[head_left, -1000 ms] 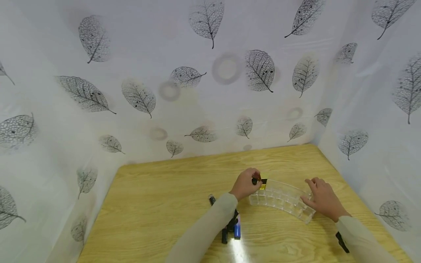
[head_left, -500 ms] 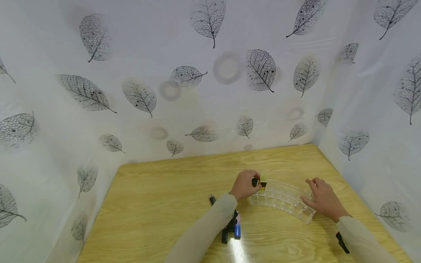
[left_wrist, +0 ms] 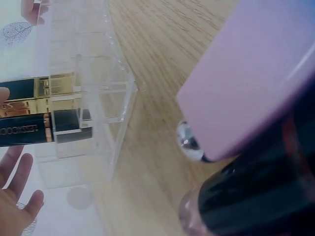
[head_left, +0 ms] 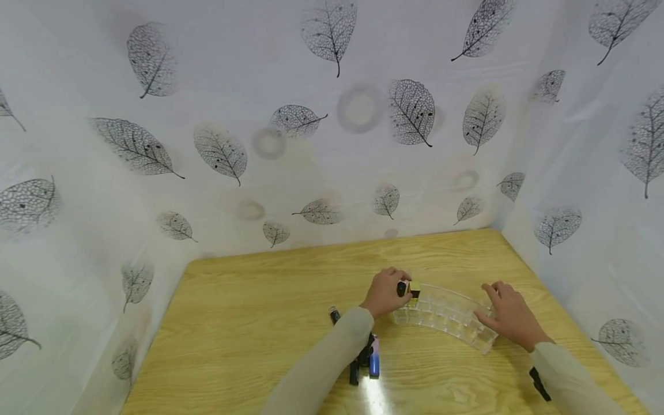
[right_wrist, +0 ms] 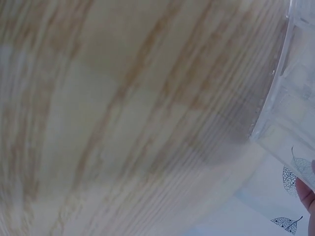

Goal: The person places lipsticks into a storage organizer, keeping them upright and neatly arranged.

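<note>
A curved clear acrylic organizer (head_left: 441, 311) with small compartments stands on the table. My left hand (head_left: 388, 292) is at its left end, thumb and fingers pinching a gold-and-black lipstick (head_left: 414, 286). In the left wrist view, a black lipstick tube (left_wrist: 24, 130) with a copper band and lettering sits in the end compartment, beside gold-and-black tubing (left_wrist: 29, 88). A thumb tip shows at the gold-and-black one. My right hand (head_left: 510, 314) rests at the organizer's right end, thumb spread from loosely bent fingers; one fingertip (right_wrist: 305, 191) shows by the clear edge in the right wrist view.
Below my left forearm lie a blue-and-pink tube (head_left: 374, 360), a black tube (head_left: 354, 372) and other dark tubes. The pink one (left_wrist: 246, 88) looms large in the left wrist view. A leaf-patterned curtain (head_left: 332, 144) encloses the table (head_left: 249, 323) at back and sides.
My left hand has turned the lipstick slightly at the left end, and more of its gold side now faces up. The right hand and the organizer have stayed put.
</note>
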The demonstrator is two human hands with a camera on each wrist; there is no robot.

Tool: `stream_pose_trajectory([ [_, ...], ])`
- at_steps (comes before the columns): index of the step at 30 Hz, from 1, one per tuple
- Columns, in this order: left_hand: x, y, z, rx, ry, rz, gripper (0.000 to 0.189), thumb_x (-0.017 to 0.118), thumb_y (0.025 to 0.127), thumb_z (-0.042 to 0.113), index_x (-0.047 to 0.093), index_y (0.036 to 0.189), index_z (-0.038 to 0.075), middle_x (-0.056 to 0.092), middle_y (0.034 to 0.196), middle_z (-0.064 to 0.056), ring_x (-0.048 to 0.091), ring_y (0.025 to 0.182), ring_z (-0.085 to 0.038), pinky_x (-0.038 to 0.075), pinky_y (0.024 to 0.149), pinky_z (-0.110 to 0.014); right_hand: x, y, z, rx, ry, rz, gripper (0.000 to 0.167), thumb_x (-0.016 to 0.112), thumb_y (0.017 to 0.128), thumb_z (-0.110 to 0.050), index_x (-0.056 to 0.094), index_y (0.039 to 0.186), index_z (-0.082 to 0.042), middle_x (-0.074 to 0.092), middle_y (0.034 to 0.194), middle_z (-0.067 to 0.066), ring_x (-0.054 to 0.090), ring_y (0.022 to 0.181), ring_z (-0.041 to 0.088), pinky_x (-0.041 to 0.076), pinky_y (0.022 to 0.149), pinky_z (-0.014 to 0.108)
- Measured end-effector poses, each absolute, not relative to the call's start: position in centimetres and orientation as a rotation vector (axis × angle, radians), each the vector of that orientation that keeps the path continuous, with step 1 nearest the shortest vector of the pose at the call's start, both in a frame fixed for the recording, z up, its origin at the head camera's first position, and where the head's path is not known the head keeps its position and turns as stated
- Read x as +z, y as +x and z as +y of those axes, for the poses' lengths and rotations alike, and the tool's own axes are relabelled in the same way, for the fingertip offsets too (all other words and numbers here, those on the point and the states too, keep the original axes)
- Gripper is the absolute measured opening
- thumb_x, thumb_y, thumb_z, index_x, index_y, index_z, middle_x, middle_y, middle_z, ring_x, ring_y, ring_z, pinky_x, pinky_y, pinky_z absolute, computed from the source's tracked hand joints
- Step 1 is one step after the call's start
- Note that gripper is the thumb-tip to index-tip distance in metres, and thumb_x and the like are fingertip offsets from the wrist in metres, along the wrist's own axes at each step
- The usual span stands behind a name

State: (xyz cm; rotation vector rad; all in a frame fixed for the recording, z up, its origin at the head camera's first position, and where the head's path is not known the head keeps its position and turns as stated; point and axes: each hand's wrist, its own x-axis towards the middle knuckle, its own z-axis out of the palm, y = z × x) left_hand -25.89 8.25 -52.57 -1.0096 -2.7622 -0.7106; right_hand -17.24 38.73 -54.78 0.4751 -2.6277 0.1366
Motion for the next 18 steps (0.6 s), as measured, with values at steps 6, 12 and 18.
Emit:
stream_pose_trajectory([
  [6,-51.3,-25.5,7.6,-0.725,-1.018,-2.749,0.038,0.065,0.086,0.038,0.057,0.120,0.022,0.060,0.115,0.003,0.056,0.104,-0.013,0.046,0.093,-0.034,-54.3,-17.2,38.4,0.095,0.470,-2.648,0.060,0.076,0.071,-0.034,0.055,0.112,0.005,0.053,0.091,0.015,0.048,0.073,0.025,0.039,0.059,0.041],
  [12,-49.7,-24.8,6.5,-0.767,-0.989,-2.741,0.040,0.066,0.085,0.038,0.057,0.121,0.023,0.059,0.117,0.003,0.056,0.105,-0.013,0.046,0.093,-0.033,-54.1,-17.2,38.3,0.048,0.452,-2.674,0.059,0.075,0.072,-0.035,0.055,0.111,0.005,0.053,0.092,0.017,0.050,0.077,0.030,0.041,0.060,0.045],
  [18,-48.9,-23.7,4.5,-0.798,-0.971,-2.726,0.041,0.069,0.084,0.032,0.057,0.121,0.022,0.058,0.119,0.003,0.055,0.110,-0.015,0.045,0.097,-0.038,-53.9,-17.1,37.9,0.012,0.442,-2.645,0.058,0.068,0.078,-0.040,0.055,0.111,0.007,0.054,0.096,0.022,0.052,0.083,0.035,0.043,0.063,0.050],
])
